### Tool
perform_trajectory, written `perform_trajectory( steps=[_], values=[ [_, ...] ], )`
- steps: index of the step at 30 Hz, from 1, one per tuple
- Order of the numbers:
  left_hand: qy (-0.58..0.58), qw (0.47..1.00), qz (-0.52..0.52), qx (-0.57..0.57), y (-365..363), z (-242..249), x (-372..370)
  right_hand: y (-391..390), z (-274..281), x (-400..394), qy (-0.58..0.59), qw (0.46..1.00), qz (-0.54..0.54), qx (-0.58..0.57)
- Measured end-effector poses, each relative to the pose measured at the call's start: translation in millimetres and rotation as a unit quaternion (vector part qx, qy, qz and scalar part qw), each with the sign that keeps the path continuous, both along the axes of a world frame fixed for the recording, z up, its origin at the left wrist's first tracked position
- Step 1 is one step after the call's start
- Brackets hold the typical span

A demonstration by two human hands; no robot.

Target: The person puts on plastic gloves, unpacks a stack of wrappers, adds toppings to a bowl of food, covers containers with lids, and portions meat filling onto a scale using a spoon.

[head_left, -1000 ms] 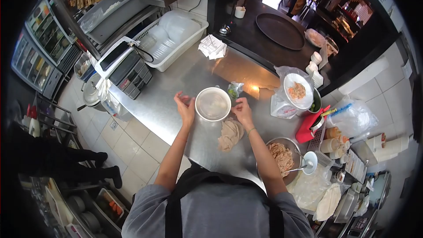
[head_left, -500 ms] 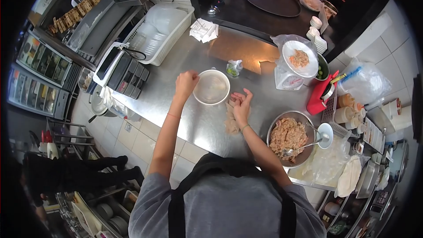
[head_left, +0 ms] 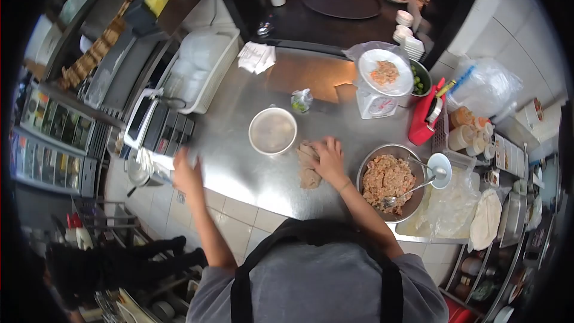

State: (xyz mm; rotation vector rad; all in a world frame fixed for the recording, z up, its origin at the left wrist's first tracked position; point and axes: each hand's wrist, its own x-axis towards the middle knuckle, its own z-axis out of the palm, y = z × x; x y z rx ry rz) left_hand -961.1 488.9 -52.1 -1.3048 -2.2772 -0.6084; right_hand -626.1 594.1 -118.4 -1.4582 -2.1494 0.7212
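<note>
My left hand (head_left: 188, 171) is over the counter's front left edge, blurred by motion, so its fingers are hard to read. My right hand (head_left: 329, 158) rests on a crumpled brown cloth (head_left: 309, 166), fingers bent over its right side. Between the hands, a bit farther back, stands a round white bowl (head_left: 272, 131) with a pale, cloudy inside. Behind it lies a small plastic bag with something green (head_left: 301, 101). To the right of my right hand is a steel bowl (head_left: 390, 183) of minced mixture with spoons in it.
A scale (head_left: 378, 105) bears a plate of mince at the back right, near a red holder (head_left: 422, 121). A white basket (head_left: 210, 78) of plastic containers stands back left, beside a dark drawer unit (head_left: 173, 136). A person in dark clothes (head_left: 119, 266) is at lower left.
My left hand has left the white bowl's rim and moved left and toward me. My right hand has turned palm down onto the cloth. The camera view has shifted slightly.
</note>
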Motion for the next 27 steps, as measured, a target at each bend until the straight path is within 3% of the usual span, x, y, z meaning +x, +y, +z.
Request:
perform_trajectory(
  steps=[1, 2, 4, 5, 6, 7, 9, 11, 12, 15, 16, 18, 19, 20, 21, 22, 23, 24, 25, 26, 27],
  values=[
    [-0.053, 0.984, 0.126, -0.117, -36, -7, -18, -7, 7, 11, -0.098, 0.994, 0.02, -0.032],
    [-0.016, 0.966, 0.128, -0.225, -72, -22, -37, -11, -10, 16, -0.081, 0.996, 0.026, -0.019],
    [-0.029, 0.941, 0.1, -0.323, -103, -35, -32, -15, -52, 12, -0.022, 0.998, 0.049, -0.032],
    [-0.153, 0.932, 0.064, -0.323, -97, -32, -9, -17, -62, 4, 0.024, 0.995, 0.073, -0.056],
    [-0.249, 0.937, -0.053, -0.239, -86, -38, 23, -23, -60, -5, 0.139, 0.985, 0.096, -0.027],
    [-0.346, 0.912, -0.163, -0.152, -80, -44, 57, -31, -30, -12, 0.15, 0.979, 0.112, -0.076],
    [-0.416, 0.854, -0.295, -0.101, -51, -45, 131, -40, -17, -26, 0.21, 0.963, 0.164, -0.032],
    [-0.378, 0.858, -0.334, -0.099, -30, -69, 157, -48, -7, -31, 0.222, 0.965, 0.136, -0.005],
    [-0.392, 0.863, -0.304, -0.097, -21, -64, 170, -51, 0, -28, 0.229, 0.965, 0.124, 0.008],
    [-0.359, 0.874, -0.289, -0.157, -4, -55, 188, -35, 20, 14, 0.184, 0.981, 0.064, -0.027],
    [-0.281, 0.878, -0.348, -0.17, 4, -61, 189, -31, 32, 33, 0.115, 0.992, 0.034, -0.026],
    [-0.168, 0.879, -0.416, -0.161, 20, -68, 190, 1, 11, 75, 0.144, 0.982, -0.045, 0.114],
    [-0.111, 0.875, -0.445, -0.154, 28, -67, 195, 10, 33, 107, 0.163, 0.964, -0.123, 0.169],
    [-0.093, 0.871, -0.369, -0.31, 33, -46, 206, 21, 46, 138, 0.164, 0.947, -0.24, 0.14],
    [-0.097, 0.864, -0.355, -0.344, 42, -17, 223, 41, 41, 174, 0.131, 0.918, -0.288, 0.24],
    [-0.1, 0.855, -0.341, -0.377, 55, 5, 242, 57, 37, 206, 0.116, 0.91, -0.341, 0.207],
    [-0.112, 0.851, -0.44, -0.263, 70, 6, 255, 65, 42, 229, 0.111, 0.903, -0.398, 0.122],
    [-0.119, 0.828, -0.529, -0.14, 90, 4, 270, 81, 31, 248, 0.09, 0.89, -0.431, 0.118],
    [-0.181, 0.77, -0.606, -0.086, 114, 6, 296, 94, 18, 266, 0.091, 0.892, -0.432, 0.095],
    [-0.357, 0.681, -0.61, -0.193, 129, 27, 328, 112, -1, 277, 0.132, 0.88, -0.45, 0.072],
    [-0.458, 0.589, -0.59, -0.308, 160, 12, 353, 124, -11, 285, 0.174, 0.866, -0.467, 0.048]
  ],
)
